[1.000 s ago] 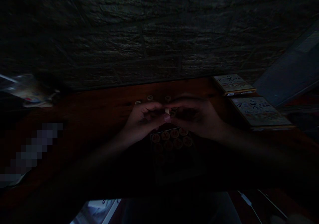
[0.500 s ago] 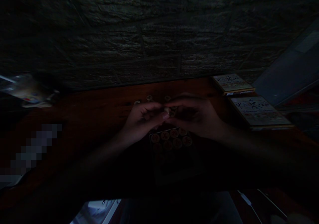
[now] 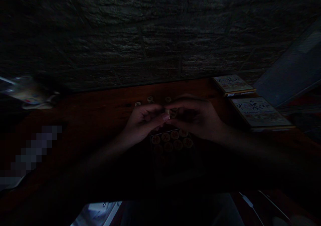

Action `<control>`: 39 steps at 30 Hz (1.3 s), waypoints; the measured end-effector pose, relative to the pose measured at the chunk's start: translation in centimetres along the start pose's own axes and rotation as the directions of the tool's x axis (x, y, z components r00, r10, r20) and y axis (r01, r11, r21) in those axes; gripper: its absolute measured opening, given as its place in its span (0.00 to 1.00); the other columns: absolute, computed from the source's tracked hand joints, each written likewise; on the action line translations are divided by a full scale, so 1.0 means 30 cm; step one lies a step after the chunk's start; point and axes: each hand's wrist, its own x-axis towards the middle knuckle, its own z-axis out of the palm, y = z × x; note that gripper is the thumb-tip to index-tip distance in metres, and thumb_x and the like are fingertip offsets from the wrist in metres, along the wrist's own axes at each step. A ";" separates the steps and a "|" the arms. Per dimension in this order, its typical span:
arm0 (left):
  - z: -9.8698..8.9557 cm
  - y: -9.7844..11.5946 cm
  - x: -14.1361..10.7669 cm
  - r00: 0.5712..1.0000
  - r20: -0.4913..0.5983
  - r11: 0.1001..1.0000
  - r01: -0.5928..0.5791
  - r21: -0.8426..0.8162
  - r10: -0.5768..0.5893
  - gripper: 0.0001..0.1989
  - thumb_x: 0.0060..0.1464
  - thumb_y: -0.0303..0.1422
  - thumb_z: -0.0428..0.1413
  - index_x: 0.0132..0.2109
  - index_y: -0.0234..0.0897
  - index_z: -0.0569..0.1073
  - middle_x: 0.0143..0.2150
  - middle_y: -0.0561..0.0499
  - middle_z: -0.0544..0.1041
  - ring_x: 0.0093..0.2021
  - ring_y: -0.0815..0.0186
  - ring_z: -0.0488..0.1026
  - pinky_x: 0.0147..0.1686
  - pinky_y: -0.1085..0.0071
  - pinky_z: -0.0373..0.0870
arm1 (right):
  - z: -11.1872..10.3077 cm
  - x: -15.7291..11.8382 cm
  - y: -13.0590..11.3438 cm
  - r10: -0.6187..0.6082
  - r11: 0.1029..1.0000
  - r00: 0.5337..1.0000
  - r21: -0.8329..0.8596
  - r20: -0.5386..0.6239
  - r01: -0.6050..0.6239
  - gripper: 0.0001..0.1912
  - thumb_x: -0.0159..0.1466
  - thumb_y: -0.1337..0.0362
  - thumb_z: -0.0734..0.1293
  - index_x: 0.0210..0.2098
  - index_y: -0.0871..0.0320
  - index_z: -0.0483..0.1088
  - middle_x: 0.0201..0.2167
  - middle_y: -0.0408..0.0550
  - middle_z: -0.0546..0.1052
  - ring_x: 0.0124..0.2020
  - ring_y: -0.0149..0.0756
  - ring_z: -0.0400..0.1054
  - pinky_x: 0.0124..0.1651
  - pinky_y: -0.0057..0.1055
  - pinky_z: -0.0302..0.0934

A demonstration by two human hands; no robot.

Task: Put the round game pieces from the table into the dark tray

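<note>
Left hand [image 3: 144, 120] and right hand [image 3: 200, 119] meet, each grip nearly closed around small pale pieces [image 3: 169, 112].
Nearer the body, round pale discs [image 3: 166, 137] marked in red lie in rows.

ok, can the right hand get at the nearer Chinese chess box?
Likely yes: the nearer Chinese chess box lies to the right of the right hand, with nothing visible between. That hand seems to share a chess piece with the left hand, so it may need to let go first.
</note>
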 end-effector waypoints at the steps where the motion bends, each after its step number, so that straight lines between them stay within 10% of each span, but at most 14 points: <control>1: 0.000 0.000 0.000 1.000 0.002 1.000 -0.001 0.005 0.001 0.11 0.56 0.39 0.69 0.36 0.35 0.81 0.27 0.52 0.79 0.23 0.71 0.72 0.23 0.77 0.69 | -0.001 0.000 -0.001 -0.004 1.000 1.000 0.002 0.001 0.004 0.16 0.65 0.66 0.79 0.51 0.56 0.81 0.44 0.48 0.81 0.37 0.31 0.75 0.38 0.28 0.70; 39: 0.001 0.003 0.010 1.000 -0.013 1.000 -0.022 -0.008 0.021 0.09 0.52 0.35 0.71 0.37 0.36 0.80 0.33 0.50 0.83 0.25 0.71 0.73 0.24 0.76 0.71 | -0.005 -0.002 -0.008 -0.002 0.999 0.999 -0.049 0.034 0.003 0.15 0.67 0.64 0.77 0.53 0.54 0.80 0.45 0.49 0.81 0.39 0.33 0.76 0.38 0.29 0.69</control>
